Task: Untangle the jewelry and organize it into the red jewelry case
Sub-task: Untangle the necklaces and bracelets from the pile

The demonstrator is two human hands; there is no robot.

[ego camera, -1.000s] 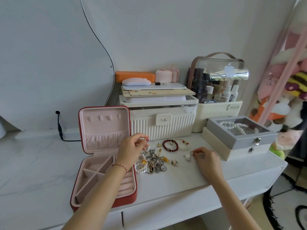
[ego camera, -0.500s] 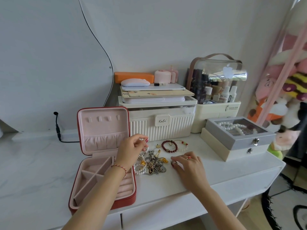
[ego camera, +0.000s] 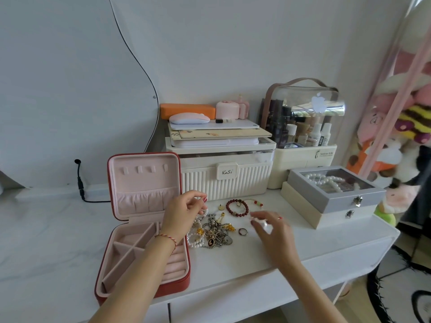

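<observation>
The red jewelry case [ego camera: 179,284] lies open at the left, lid upright, its pink compartments holding nothing that I can see. Right of it sits a tangled jewelry pile [ego camera: 215,234] of chains, charms and pearls. My left hand [ego camera: 184,212] hovers over the pile's upper left, fingers pinched on the pearl strand [ego camera: 195,241]. A red bead bracelet [ego camera: 236,208] and a small ring [ego camera: 242,231] lie apart from the pile. My right hand [ego camera: 275,234] is right of the ring, fingertips closed around a small white piece [ego camera: 260,223], blurred.
A cream ribbed box [ego camera: 226,183] stacked with flat items stands behind the jewelry. A clear-domed cosmetics organizer [ego camera: 303,157] and a grey glass-lid box [ego camera: 335,199] holding pearls are at the right. A black power plug [ego camera: 80,185] is at the left wall, plush toys [ego camera: 396,141] at the far right.
My right hand slid left over the ring, then came back right to the small white piece, uncovering the ring. My left hand stayed at the pile.
</observation>
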